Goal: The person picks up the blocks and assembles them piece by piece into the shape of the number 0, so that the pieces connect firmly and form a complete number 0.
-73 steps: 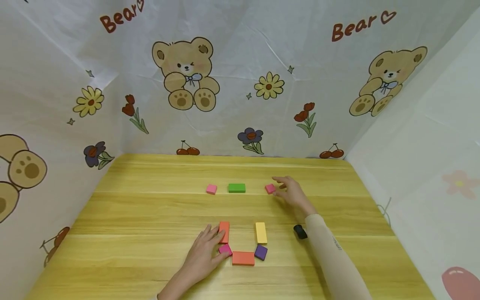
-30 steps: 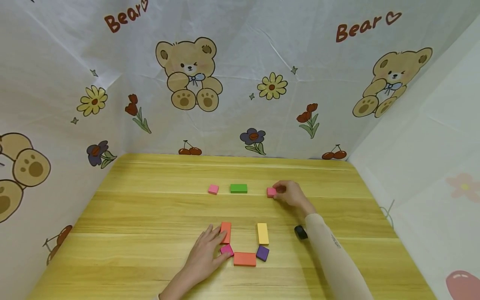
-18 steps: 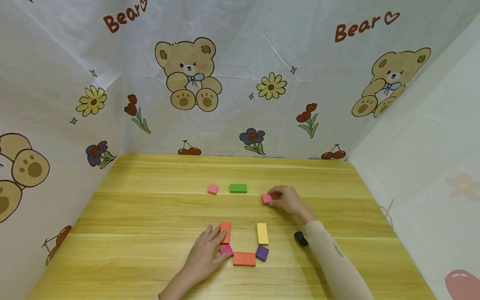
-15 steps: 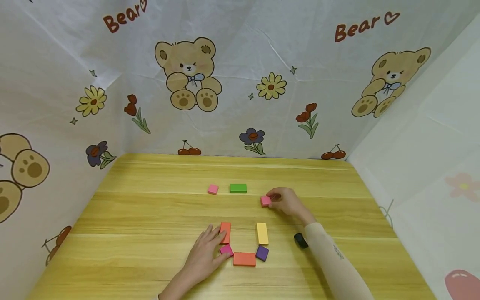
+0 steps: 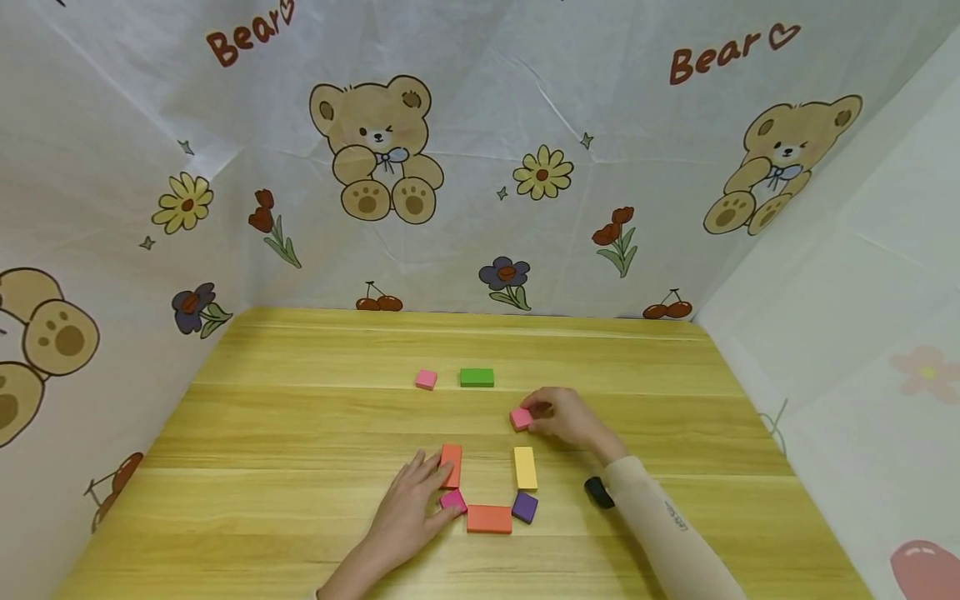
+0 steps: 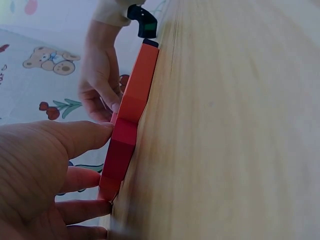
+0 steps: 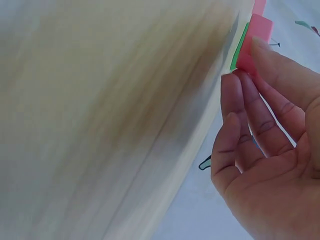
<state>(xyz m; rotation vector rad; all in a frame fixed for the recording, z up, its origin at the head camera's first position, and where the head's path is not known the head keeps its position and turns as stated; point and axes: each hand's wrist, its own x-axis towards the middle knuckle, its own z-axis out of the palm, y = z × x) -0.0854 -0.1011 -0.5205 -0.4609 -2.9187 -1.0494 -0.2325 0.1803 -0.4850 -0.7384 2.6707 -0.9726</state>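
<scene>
Between thumb and fingertips my right hand [image 5: 567, 417] pinches a small pink block [image 5: 521, 419], which the right wrist view shows as a pink block [image 7: 255, 44]. Below it lies an open arrangement of blocks: an upright red-orange block [image 5: 451, 466], a magenta block [image 5: 452, 500], a flat-lying red-orange block [image 5: 489, 519], a purple block [image 5: 525, 507] and a yellow block [image 5: 525, 468]. My left hand [image 5: 402, 515] rests at the left side with fingers extended. Its fingertips touch the upright red-orange block and its thumb lies at the magenta block [image 6: 123, 147].
Farther back on the wooden table [image 5: 300, 417] lie another pink block [image 5: 426, 380] and a green block [image 5: 477, 378]. A black wrist camera [image 5: 599, 492] sits by the right sleeve. Bear-patterned cloth [image 5: 450, 167] stands behind the table's rear edge.
My right hand has taken hold of the right-hand pink block and carried it toward me and to the left, closer above the yellow block. My left hand has stayed in place.
</scene>
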